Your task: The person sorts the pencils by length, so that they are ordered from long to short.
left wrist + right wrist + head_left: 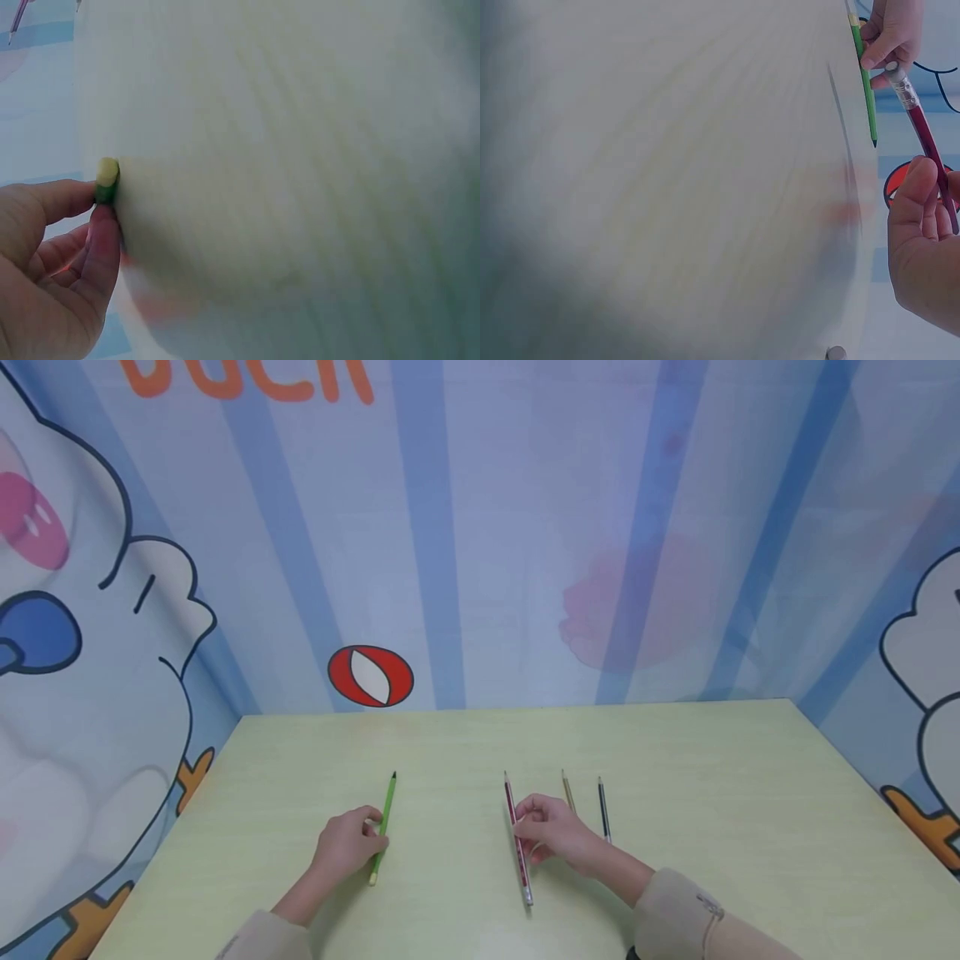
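Green pencil [388, 802] pinched between thumb and fingers of the left hand [347, 843], dark-red pencil [522, 864] likewise in the right hand [558, 831], both over the middle of the pale table [450, 760], well apart, tips pointing away from the person; full clearance from the surface cannot be told. Step in hand, as judged: handling one pencil per hand. Next move probably calls for steady, narrow pinches, with the right wrist kept off the gold pencil [568, 792] and black pencil [603, 808] it partly hides.

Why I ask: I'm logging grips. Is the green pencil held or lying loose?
Held: the left hand pinches the green pencil between thumb and fingers.
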